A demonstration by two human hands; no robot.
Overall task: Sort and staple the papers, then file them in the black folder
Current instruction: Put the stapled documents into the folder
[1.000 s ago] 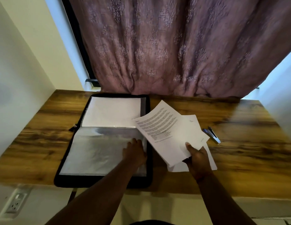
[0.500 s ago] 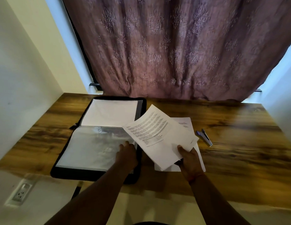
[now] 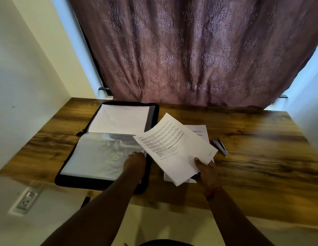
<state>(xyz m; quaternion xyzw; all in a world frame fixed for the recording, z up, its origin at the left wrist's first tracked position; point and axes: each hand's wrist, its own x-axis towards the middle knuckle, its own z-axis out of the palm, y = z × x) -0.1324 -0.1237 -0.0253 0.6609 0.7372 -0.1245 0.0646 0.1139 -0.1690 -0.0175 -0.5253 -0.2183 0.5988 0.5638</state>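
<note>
Black folder (image 3: 151,121) lies open on the wooden desk (image 3: 261,157), clear sleeve (image 3: 101,155) facing up. Right hand (image 3: 206,169) pinches the printed papers (image 3: 174,148) at their near corner, thumb on top; the sheets' long axis slants up and left, far corner over the folder's right edge. The sleeve lies to the left of that grip. Left hand (image 3: 135,160) is nearer, resting on the sleeve's right edge; fingers hidden, can't tell its grip. More sheets (image 3: 201,130) lie under the papers; stapler (image 3: 220,147) just beyond.
</note>
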